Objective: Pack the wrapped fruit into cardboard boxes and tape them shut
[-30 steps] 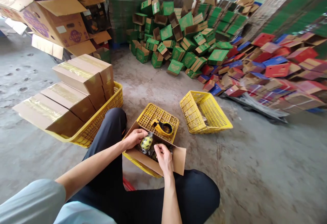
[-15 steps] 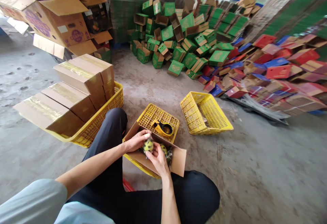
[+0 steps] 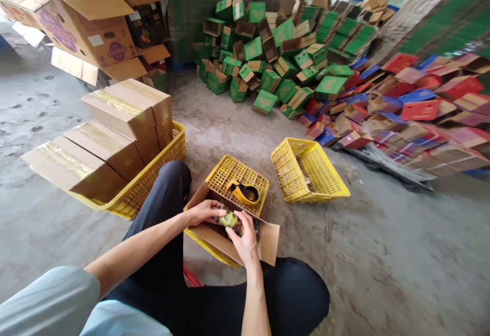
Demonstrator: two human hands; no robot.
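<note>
While left hand (image 3: pixel 204 212) pinches one end, right hand (image 3: pixel 245 234) cups other: spotted yellow item (image 3: pixel 228 218) at mouth of open carton (image 3: pixel 270 244), fingers partly curled, pressing from both sides. Two-ended grip likely steadies it; carton beneath would probably catch any slip. Long axis runs left to right, dipping slightly rightward; which end's front, can't tell.

Tape dispenser (image 3: pixel 245 192): smooth plastic. Open box (image 3: pixel 269 244): matt cardboard. Floor (image 3: pixel 367 254): rough, dull. Trousers (image 3: pixel 294 290): matt cloth.
</note>
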